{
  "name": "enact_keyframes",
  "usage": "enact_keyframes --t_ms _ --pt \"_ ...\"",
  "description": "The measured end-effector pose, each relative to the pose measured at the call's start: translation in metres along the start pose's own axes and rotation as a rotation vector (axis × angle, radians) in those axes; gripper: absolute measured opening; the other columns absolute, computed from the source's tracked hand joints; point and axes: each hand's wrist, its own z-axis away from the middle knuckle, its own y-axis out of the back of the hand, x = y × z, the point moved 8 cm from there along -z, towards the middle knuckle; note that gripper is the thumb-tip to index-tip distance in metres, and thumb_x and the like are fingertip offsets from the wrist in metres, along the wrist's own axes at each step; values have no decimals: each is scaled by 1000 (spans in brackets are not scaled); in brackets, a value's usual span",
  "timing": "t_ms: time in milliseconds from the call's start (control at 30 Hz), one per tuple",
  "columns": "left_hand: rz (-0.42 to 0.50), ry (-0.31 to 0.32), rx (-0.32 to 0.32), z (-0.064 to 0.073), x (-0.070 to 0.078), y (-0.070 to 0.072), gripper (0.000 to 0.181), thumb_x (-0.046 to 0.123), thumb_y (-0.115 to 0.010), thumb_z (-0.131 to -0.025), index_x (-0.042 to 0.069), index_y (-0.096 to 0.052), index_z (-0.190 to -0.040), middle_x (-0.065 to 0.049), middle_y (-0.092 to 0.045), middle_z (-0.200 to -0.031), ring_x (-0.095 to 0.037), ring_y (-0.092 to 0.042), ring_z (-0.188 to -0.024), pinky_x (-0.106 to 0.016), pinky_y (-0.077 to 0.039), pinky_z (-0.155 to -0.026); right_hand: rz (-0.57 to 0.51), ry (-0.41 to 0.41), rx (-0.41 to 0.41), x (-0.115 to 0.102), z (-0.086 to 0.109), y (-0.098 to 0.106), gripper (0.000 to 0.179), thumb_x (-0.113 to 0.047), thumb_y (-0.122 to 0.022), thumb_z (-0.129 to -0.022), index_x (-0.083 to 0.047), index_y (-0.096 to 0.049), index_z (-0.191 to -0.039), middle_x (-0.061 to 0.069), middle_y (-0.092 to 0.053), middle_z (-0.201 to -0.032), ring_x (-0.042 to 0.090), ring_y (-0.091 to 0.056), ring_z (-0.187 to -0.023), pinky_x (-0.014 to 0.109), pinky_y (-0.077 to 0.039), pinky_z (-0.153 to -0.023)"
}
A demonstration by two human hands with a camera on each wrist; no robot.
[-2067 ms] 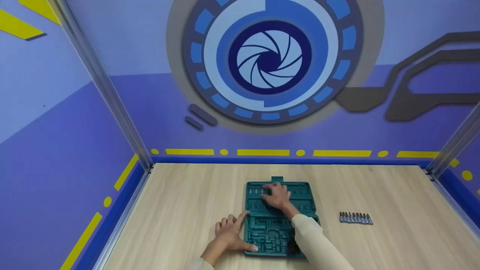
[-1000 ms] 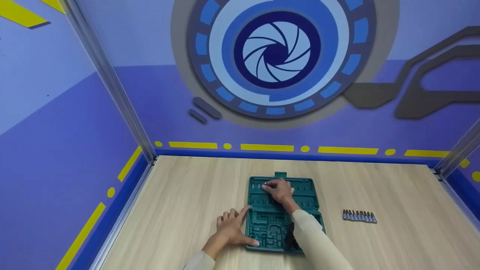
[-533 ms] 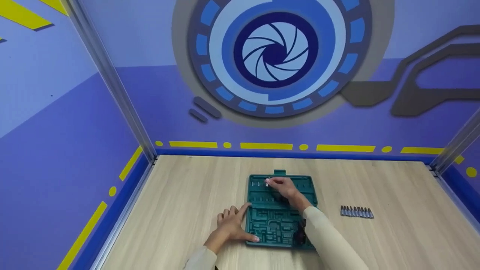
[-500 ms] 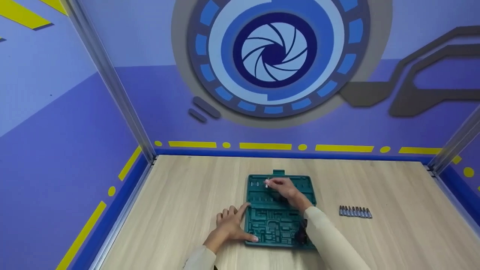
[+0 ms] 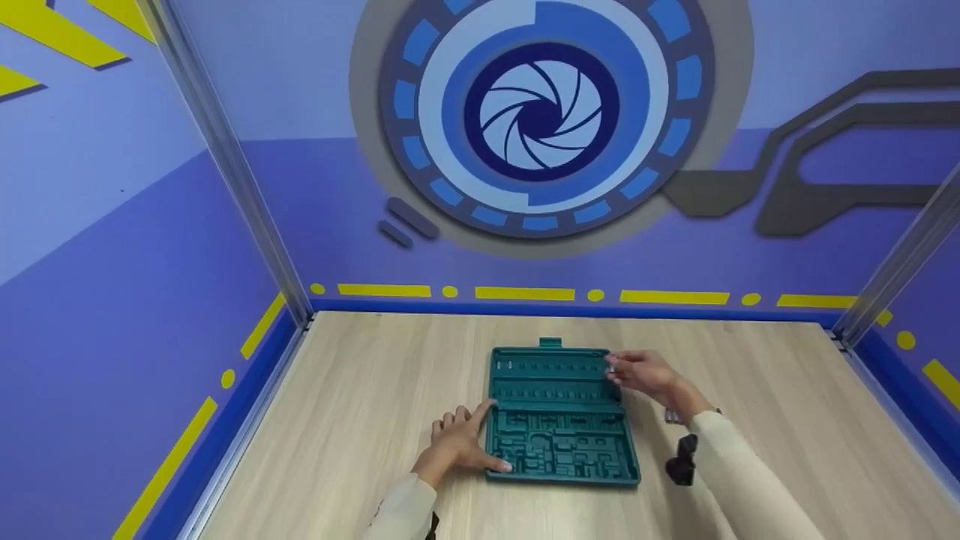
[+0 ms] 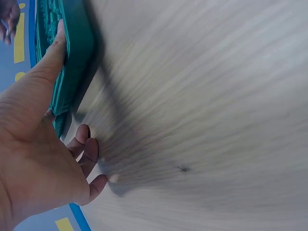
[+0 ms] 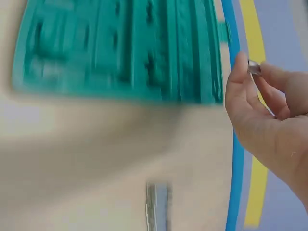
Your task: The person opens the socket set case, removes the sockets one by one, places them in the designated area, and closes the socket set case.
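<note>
A green plastic bit case [image 5: 555,409] lies unfolded on the table, its moulded slots facing up. At its left side my left hand [image 5: 456,444] is spread, thumb on the near corner and index finger against the edge; the left wrist view shows the other fingers over the table. Just off the case's far right corner, my right hand [image 5: 646,373] pinches a small silver screwdriver bit [image 7: 254,67] between thumb and fingers. A couple of bits [image 5: 505,365] sit in the lid's top left slots. More bits [image 7: 159,207] lie in a row on the table, mostly hidden by my right wrist in the head view.
The wooden table [image 5: 375,390] is bounded by a patterned blue back wall [image 5: 420,270] and side walls with metal corner posts [image 5: 232,157]. A black wrist camera [image 5: 681,459] hangs under the right forearm.
My right hand has lifted a bit from the lid's upper row and carried it right, past the case's edge. My left hand has stayed on the case.
</note>
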Motion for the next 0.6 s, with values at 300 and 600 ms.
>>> enact_keyframes --t_ms 300,600 --pt "8 18 -4 6 9 6 118 64 -89 -65 32 -27 -160 -11 -47 -125 -26 -36 -101 -47 -30 -95 -10 -62 -141 0 46 62 55 -11 -55 -106 15 -35 -149 0 -66 -122 9 -66 -110 26 -55 -95" --pt "27 12 -9 6 6 7 119 63 -90 -64 29 -28 -160 -12 -47 -125 -27 -37 -102 -50 -30 -97 265 -148 -66 9 86 110 65 -27 -61 -104 10 -37 -151 -2 -69 -111 10 -62 -92 26 -53 -80"
